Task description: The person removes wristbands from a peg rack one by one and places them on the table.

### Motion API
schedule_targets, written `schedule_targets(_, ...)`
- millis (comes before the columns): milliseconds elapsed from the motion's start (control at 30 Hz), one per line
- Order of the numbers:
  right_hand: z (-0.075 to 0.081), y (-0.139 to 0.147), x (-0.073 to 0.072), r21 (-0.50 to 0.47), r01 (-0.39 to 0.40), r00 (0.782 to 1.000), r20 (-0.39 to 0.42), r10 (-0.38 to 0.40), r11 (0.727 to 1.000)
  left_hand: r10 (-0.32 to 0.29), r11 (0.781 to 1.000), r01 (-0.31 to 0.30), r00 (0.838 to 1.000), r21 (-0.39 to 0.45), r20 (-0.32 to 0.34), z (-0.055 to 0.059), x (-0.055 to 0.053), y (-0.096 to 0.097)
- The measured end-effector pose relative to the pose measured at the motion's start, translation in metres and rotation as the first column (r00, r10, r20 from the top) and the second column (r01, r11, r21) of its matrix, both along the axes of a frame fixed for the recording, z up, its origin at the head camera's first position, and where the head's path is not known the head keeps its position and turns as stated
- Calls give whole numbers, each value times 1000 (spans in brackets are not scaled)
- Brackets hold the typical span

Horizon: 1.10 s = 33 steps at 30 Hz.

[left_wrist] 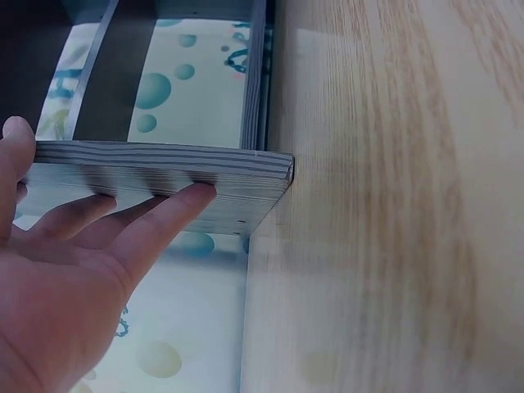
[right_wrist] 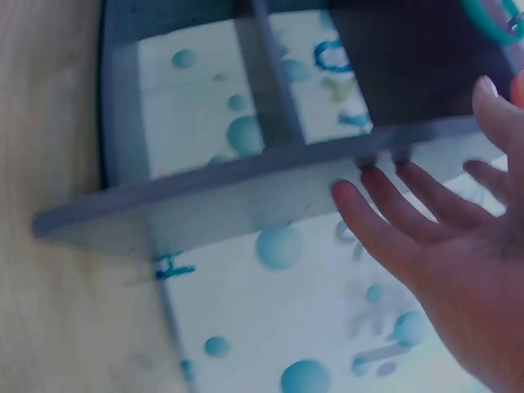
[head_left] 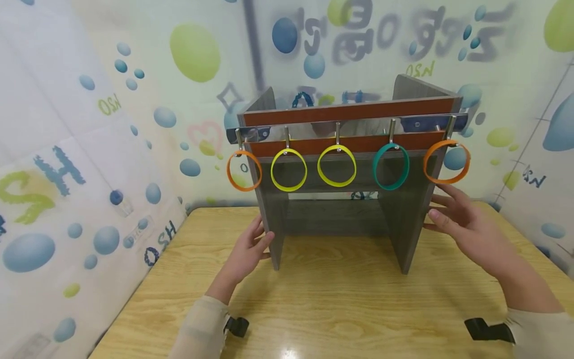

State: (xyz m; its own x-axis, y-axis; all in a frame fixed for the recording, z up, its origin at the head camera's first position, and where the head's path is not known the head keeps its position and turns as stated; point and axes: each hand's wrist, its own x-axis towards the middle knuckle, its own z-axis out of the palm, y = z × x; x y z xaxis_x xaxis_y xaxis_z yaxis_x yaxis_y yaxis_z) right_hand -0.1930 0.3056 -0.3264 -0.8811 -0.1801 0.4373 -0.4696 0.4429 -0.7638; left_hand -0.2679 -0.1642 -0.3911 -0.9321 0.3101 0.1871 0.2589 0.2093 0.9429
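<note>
A grey wooden rack (head_left: 405, 219) stands upright on the table, with several coloured rings hanging from hooks along its front rail (head_left: 314, 132). My left hand (head_left: 246, 249) is at the rack's left side panel (left_wrist: 164, 168); its extended fingertips touch the outer face and the thumb lies by the front edge. Beside the right side panel (right_wrist: 246, 176) is my right hand (head_left: 475, 234), fingers spread and loosely bent, their tips close to the outer face. Whether they touch it I cannot tell. Just above this hand hangs an orange ring (head_left: 466, 162).
Another orange ring (head_left: 244, 187), two yellow rings (head_left: 289, 188) and a teal ring (head_left: 405, 167) hang along the rail. The pale wooden table (head_left: 336, 309) runs back to a patterned cloth wall (head_left: 134, 109). Black straps (head_left: 489, 331) show at both sleeves.
</note>
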Motion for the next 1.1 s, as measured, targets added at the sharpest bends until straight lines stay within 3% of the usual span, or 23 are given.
schedule_targets(133, 15, -11, 11, -133, 93, 992, -69, -103, 987, 10, 1000, -9, 1000, -4, 4, 0, 0, 0)
schedule_targets(233, 25, -21, 18, -319, 78, 988, -100, -116, 945, 7, 1000, -7, 1000, 0, -4, 0, 0, 0)
schedule_targets(333, 30, -29, 23, -518, -23, 990, -129, -51, 855, 11, 1000, -11, 1000, 3, -5, 0, 0, 0)
schedule_targets(467, 33, -38, 24, -712, -159, 983, -175, 46, 684, 11, 1000, -11, 1000, 2, 2, 0, 0, -1)
schedule_targets(500, 33, -39, 25, -739, -166, 983, -176, 50, 653, 10, 1000, -10, 1000, 2, 3, 0, 0, -1)
schedule_targets(567, 34, -40, 25, -782, -165, 985, -167, 52, 601, 12, 1000, -12, 1000, 4, 9, 0, 0, 0)
schedule_targets(733, 37, -39, 26, -855, -122, 991, -133, 14, 504, 13, 1000, -13, 1000, 11, 11, 0, 0, 2)
schedule_targets(900, 50, -37, 25, -895, -132, 987, -158, -26, 426, 10, 1000, -10, 1000, 6, 22, 1, 1, 2)
schedule_targets(1100, 62, -40, 25, -883, -203, 972, -233, -20, 423, -5, 1000, 5, 1000, 5, 26, 3, 1, -2)
